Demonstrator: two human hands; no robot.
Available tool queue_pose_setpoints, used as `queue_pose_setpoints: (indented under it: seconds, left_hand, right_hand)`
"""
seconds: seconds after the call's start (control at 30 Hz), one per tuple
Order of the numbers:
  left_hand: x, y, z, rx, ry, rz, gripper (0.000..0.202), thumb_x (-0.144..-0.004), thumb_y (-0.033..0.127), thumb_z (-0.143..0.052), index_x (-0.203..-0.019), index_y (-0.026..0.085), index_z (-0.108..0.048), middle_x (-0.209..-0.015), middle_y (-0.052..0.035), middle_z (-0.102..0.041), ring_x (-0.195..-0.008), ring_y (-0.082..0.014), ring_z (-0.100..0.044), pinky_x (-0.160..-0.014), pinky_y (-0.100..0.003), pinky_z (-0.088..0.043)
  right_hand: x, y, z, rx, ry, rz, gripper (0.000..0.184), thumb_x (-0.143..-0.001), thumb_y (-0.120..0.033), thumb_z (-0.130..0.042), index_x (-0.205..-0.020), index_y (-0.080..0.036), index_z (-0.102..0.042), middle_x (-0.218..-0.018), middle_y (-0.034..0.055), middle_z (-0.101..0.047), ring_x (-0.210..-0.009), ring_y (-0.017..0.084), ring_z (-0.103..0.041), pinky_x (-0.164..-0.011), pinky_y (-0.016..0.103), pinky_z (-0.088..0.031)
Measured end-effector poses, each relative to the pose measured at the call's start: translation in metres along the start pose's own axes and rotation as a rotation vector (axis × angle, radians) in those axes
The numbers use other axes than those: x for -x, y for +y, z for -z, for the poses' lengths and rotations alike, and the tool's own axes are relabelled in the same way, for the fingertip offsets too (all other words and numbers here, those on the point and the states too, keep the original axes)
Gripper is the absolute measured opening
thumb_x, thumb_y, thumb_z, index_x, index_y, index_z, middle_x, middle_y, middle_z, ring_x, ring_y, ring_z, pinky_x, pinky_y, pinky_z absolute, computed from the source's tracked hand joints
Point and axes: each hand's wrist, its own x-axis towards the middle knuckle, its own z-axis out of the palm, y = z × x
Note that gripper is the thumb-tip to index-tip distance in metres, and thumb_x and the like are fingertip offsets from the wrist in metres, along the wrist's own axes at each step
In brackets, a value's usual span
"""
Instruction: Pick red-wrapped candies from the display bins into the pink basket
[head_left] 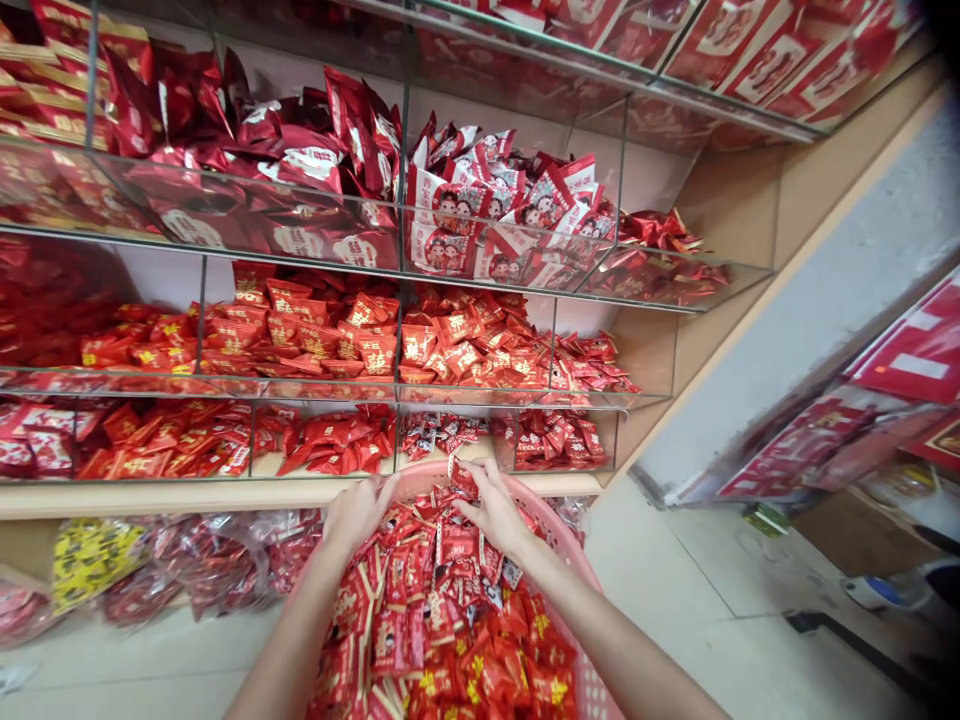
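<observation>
A pink plastic basket full of small red candy packets sits below me. My left hand rests on the packets at the basket's far left rim, fingers curled over them. My right hand is at the far side of the heap, fingers pinched on a red candy packet lifted just above the pile. Right beyond both hands is the lowest clear bin of the shelf.
Clear acrylic shelf bins in tiers hold red candy packets. Plastic bags of sweets lie on the floor under the wooden shelf edge. A grey wall and red boxes stand right; the tiled floor runs beneath.
</observation>
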Motion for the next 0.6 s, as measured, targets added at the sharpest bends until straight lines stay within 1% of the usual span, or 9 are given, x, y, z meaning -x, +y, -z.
queue_pose_setpoints:
  seconds: [0.2,0.27,0.37,0.5,0.57,0.6]
  left_hand:
    - [-0.001,0.0,0.0,-0.005,0.01,-0.013,0.071,-0.082,0.063,-0.009,-0.084,0.018,-0.063,-0.084,-0.0141,-0.068,-0.083,-0.0281,-0.063,-0.072,-0.035,-0.044]
    - [-0.001,0.0,0.0,-0.007,0.005,-0.01,0.072,-0.081,0.064,-0.009,-0.084,0.018,-0.063,-0.084,-0.0145,-0.068,-0.083,-0.0289,-0.063,-0.072,-0.035,-0.044]
    - [-0.001,0.001,0.002,-0.015,0.004,-0.012,0.071,-0.081,0.064,-0.009,-0.085,0.018,-0.063,-0.085,-0.0147,-0.068,-0.083,-0.0294,-0.063,-0.073,-0.036,-0.044]
    - [0.0,0.003,0.005,-0.018,-0.004,-0.01,0.071,-0.082,0.063,-0.008,-0.083,0.018,-0.063,-0.083,-0.0137,-0.068,-0.082,-0.0288,-0.063,-0.072,-0.036,-0.044]
    - [0.001,0.004,0.005,-0.015,-0.004,-0.007,0.071,-0.082,0.063,-0.008,-0.084,0.018,-0.063,-0.084,-0.0138,-0.068,-0.083,-0.0286,-0.063,-0.072,-0.035,-0.044]
    - [0.001,0.004,0.005,-0.014,-0.004,-0.006,0.072,-0.082,0.063,-0.007,-0.085,0.018,-0.063,-0.085,-0.0141,-0.068,-0.083,-0.0284,-0.063,-0.072,-0.035,-0.044]
  right_hand:
    - [0.007,0.001,0.005,0.012,-0.029,0.035,0.051,-0.079,-0.02,-0.054,-0.127,-0.028,-0.038,-0.115,0.0047,-0.039,-0.11,0.018,-0.043,-0.098,0.033,-0.036]
    - [0.009,0.0,0.006,0.018,-0.026,0.036,0.047,-0.081,-0.023,-0.052,-0.126,-0.027,-0.039,-0.116,0.0053,-0.039,-0.111,0.018,-0.043,-0.098,0.032,-0.036]
    - [0.01,-0.004,0.007,0.022,0.022,0.027,0.039,-0.085,-0.025,-0.047,-0.123,-0.026,-0.043,-0.114,0.006,-0.042,-0.109,0.018,-0.045,-0.097,0.032,-0.037]
    - [0.007,-0.016,0.016,-0.006,0.109,0.027,0.032,-0.088,-0.026,-0.041,-0.119,-0.025,-0.047,-0.11,0.0068,-0.045,-0.104,0.018,-0.048,-0.094,0.034,-0.038]
    - [0.008,-0.026,0.024,-0.047,0.097,0.036,0.029,-0.089,-0.026,-0.039,-0.116,-0.024,-0.05,-0.108,0.0063,-0.047,-0.102,0.017,-0.049,-0.092,0.033,-0.039]
    - [0.009,-0.031,0.028,-0.073,0.068,0.043,0.028,-0.089,-0.027,-0.039,-0.114,-0.024,-0.051,-0.107,0.0059,-0.049,-0.101,0.017,-0.049,-0.092,0.033,-0.039]
